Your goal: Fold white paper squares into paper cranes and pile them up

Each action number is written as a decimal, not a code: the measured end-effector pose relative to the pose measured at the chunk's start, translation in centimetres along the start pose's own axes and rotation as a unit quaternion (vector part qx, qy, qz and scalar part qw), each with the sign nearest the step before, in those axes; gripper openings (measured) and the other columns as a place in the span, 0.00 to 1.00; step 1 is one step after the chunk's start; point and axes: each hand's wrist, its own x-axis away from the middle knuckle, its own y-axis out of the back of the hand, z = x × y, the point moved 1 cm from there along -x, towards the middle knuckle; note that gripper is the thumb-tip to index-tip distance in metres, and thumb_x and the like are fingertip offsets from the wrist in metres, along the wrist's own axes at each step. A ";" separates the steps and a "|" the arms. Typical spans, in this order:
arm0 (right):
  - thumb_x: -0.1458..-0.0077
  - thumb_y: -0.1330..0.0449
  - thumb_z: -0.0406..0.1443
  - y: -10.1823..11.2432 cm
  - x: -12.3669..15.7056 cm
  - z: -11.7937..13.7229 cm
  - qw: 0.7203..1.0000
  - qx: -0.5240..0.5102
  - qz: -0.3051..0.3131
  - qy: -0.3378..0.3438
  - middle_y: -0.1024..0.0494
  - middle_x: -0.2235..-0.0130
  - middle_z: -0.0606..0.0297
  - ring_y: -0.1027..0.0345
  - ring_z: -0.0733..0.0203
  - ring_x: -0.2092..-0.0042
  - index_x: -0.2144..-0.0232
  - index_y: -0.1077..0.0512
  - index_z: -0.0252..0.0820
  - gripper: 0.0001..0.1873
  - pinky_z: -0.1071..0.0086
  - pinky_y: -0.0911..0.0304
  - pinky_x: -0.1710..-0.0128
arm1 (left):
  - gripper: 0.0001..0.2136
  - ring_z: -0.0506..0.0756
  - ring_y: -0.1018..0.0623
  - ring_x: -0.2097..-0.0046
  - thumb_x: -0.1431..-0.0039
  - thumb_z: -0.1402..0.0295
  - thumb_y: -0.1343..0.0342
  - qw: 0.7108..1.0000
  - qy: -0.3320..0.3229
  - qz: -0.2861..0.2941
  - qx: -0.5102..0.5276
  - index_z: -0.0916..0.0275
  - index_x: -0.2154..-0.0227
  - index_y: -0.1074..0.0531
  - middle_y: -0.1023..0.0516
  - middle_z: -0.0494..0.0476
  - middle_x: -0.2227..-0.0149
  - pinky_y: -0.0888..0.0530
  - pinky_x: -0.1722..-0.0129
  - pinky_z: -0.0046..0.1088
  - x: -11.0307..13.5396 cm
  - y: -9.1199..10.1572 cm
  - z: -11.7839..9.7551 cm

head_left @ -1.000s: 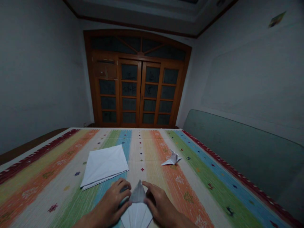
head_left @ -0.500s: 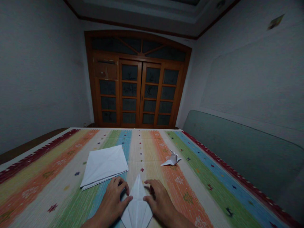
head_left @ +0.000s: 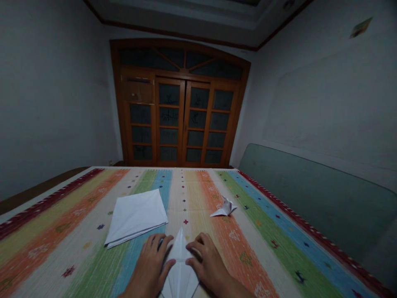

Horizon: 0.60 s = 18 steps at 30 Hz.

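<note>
Folded white paper (head_left: 180,275) on striped bedspread (head_left: 74,244), long axis straight ahead, tip pointing away; left hand (head_left: 149,265) and right hand (head_left: 206,260) flank it equally near, fingers narrow at its edges; grip unclear.

A pointed white paper fold (head_left: 180,267) sits between your left hand (head_left: 151,265) and your right hand (head_left: 206,260). A square white paper stack (head_left: 135,217) lies left of it, a small white paper bird (head_left: 223,208) right of it. All lie on a striped cloth (head_left: 56,252).
</note>
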 end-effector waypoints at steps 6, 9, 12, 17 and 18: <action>0.42 0.37 0.28 0.4 0.4 0.5 0.995 0.056 0.036 0.072 0.26 0.40 0.53 0.37 0.42 0.37 0.46 0.22 0.48 0.22 0.46 0.39 0.38 | 0.13 0.69 0.27 0.39 0.31 0.69 0.44 0.993 -0.099 -0.005 -0.058 0.51 0.47 0.24 0.24 0.55 0.39 0.24 0.44 0.50 0.6 -0.7 0.3; 0.40 0.38 0.32 0.9 0.5 1.0 0.991 0.058 0.095 0.081 0.31 0.33 0.52 0.45 0.38 0.31 0.39 0.27 0.43 0.26 0.41 0.46 0.33 | 0.23 0.67 0.29 0.36 0.31 0.68 0.45 0.989 -0.134 0.020 -0.054 0.51 0.34 0.35 0.28 0.54 0.35 0.25 0.40 0.45 1.0 -0.4 0.2; 0.40 0.37 0.35 1.1 0.6 1.0 0.984 0.056 0.148 0.085 0.38 0.30 0.48 0.50 0.37 0.28 0.34 0.34 0.36 0.33 0.40 0.50 0.31 | 0.32 0.65 0.30 0.34 0.30 0.69 0.46 0.987 -0.149 0.039 -0.047 0.53 0.27 0.49 0.34 0.57 0.31 0.27 0.38 0.41 1.4 -0.1 0.0; 0.39 0.38 0.38 0.8 0.6 0.1 0.980 0.042 0.166 0.102 0.45 0.28 0.50 0.52 0.41 0.27 0.30 0.42 0.38 0.38 0.43 0.52 0.29 | 0.36 0.64 0.32 0.33 0.29 0.69 0.49 0.987 -0.144 0.054 -0.040 0.55 0.25 0.61 0.41 0.60 0.28 0.30 0.36 0.39 1.6 -0.2 -0.2; 0.39 0.38 0.38 0.7 0.6 0.0 0.979 0.042 0.170 0.106 0.46 0.28 0.51 0.53 0.42 0.27 0.29 0.43 0.39 0.39 0.44 0.53 0.29 | 0.36 0.64 0.32 0.32 0.29 0.69 0.49 0.987 -0.144 0.055 -0.040 0.55 0.25 0.62 0.41 0.60 0.28 0.30 0.36 0.40 1.6 -0.2 -0.2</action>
